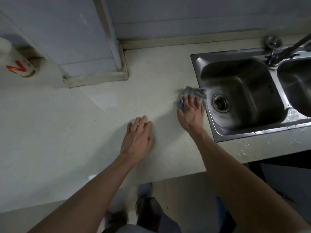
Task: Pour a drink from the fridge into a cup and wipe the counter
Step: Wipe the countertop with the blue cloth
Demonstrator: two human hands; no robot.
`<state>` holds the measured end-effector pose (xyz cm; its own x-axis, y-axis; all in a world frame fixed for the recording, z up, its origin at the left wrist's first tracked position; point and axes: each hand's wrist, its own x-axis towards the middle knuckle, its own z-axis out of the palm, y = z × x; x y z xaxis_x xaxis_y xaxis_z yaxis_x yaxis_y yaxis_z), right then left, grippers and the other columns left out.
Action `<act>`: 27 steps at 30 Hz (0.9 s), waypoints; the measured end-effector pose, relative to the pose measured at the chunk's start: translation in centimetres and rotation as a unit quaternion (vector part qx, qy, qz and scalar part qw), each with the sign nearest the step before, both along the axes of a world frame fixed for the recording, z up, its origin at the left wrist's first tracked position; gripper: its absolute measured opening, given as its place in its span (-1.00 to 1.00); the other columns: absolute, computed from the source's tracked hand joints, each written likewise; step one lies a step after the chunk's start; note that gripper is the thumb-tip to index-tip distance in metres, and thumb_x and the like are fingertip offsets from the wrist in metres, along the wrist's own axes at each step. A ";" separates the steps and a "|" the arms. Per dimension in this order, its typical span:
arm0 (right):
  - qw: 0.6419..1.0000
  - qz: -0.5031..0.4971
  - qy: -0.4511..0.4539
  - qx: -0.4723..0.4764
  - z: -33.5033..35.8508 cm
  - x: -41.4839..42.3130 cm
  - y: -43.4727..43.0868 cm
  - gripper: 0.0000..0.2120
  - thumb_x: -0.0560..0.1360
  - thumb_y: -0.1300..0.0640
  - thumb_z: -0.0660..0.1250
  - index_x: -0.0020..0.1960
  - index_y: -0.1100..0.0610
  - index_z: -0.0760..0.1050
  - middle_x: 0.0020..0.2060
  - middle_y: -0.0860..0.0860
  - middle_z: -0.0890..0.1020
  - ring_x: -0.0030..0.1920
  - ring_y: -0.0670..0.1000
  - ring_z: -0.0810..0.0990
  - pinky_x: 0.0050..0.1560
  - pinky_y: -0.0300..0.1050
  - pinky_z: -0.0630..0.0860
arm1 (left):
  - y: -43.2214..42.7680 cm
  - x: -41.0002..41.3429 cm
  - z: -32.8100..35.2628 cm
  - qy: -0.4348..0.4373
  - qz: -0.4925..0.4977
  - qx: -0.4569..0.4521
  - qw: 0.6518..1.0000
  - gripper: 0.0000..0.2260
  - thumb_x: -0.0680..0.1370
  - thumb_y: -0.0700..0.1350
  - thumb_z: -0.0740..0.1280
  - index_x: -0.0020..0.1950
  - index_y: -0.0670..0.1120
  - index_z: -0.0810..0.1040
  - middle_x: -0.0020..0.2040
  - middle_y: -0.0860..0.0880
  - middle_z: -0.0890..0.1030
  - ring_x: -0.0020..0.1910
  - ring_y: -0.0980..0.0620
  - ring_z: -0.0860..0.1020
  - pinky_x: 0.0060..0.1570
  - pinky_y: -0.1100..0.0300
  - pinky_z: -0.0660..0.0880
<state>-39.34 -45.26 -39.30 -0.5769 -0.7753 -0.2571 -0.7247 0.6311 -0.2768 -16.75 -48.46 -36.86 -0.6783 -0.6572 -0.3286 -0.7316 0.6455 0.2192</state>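
Note:
My right hand (191, 112) presses a crumpled blue-grey cloth (193, 92) flat onto the pale counter (67, 123), right beside the left rim of the steel sink (210, 121). Its fingers are spread and fairly straight over the cloth. My left hand (137, 137) lies palm down on the bare counter, fingers straight, a short way left of the right hand. A white drink bottle (14, 60) with a red and yellow label stands at the far left edge. No cup is in view.
The sink has two basins with a drain (221, 101) and a tap (286, 51) at the back right. A white pillar with a raised base (96, 78) juts onto the counter at the back. The counter's front edge runs just below my forearms.

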 end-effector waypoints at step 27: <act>0.996 0.076 0.015 0.039 1.4 -4.3 -24.5 -0.43 0.55 -0.01 0.10 0.53 0.11 0.13 0.52 0.14 0.15 0.52 0.24 0.04 0.49 0.18 0.02 | -8.4 -4.9 -1.3 -0.025 -0.019 0.084 0.996 -0.31 0.55 -0.06 0.34 0.58 -0.08 0.05 0.60 -0.13 -0.05 0.57 -0.17 -0.10 0.47 -0.22 -0.16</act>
<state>-43.64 -69.73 -37.88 -0.4633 -0.8324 -0.3041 -0.8204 0.5327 -0.2080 -21.69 -56.84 -38.16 -0.6815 -0.5642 -0.4660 -0.7200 0.6308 0.2894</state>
